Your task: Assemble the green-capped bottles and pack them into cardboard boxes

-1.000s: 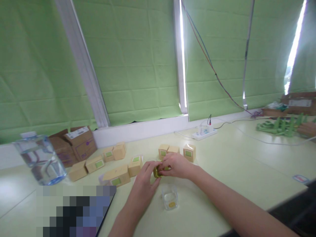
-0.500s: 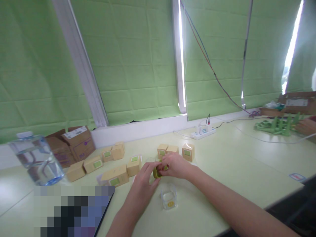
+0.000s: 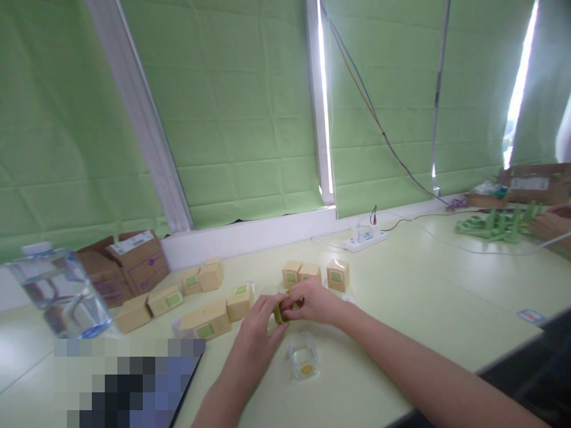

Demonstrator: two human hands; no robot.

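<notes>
Olive-green small block [image 3: 281, 311] sits pinched between the left hand [image 3: 256, 333] and right hand [image 3: 312, 302], both closed on it just above the table [image 3: 401, 309]. It looks light and rigid, best gripped by its side faces. At six o'clock stands a clear plastic case [image 3: 304, 362]; tan boxes [image 3: 338, 275] with green labels lie at twelve o'clock. No writing is legible.

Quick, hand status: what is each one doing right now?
Left hand: closed on the small olive-green object, gripping its left side.
Right hand: closed on the same object from the right, fingers curled over it.
</notes>
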